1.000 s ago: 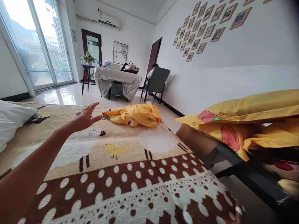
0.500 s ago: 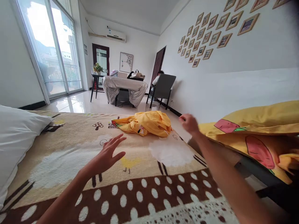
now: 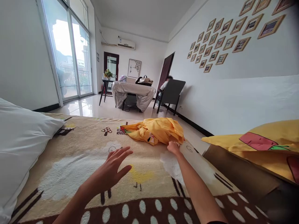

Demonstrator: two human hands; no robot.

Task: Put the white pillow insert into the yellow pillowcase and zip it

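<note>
A crumpled yellow printed cloth (image 3: 161, 129) lies bunched on the patterned blanket (image 3: 88, 140), near the bed's far edge. My right hand (image 3: 174, 147) is at the near right side of this cloth, its fingers curled closed against the fabric; the fingertips are partly hidden. My left hand (image 3: 118, 165) hovers over the blanket, palm down, thumb and fingers apart, holding nothing. It is nearer to me than the cloth and does not touch it.
At the left rests a white pillow (image 3: 30, 133). More yellow printed fabric (image 3: 261, 140) lies over something brown to the right, beyond the bed's edge. Farther off are a covered table (image 3: 133, 88), a grey chair (image 3: 174, 91) with a person seated, and a plant stand (image 3: 106, 81).
My right hand has come left and down from beyond the bed's right edge to the yellow cloth. The left hand stays open over the blanket. The view has shifted slightly.
</note>
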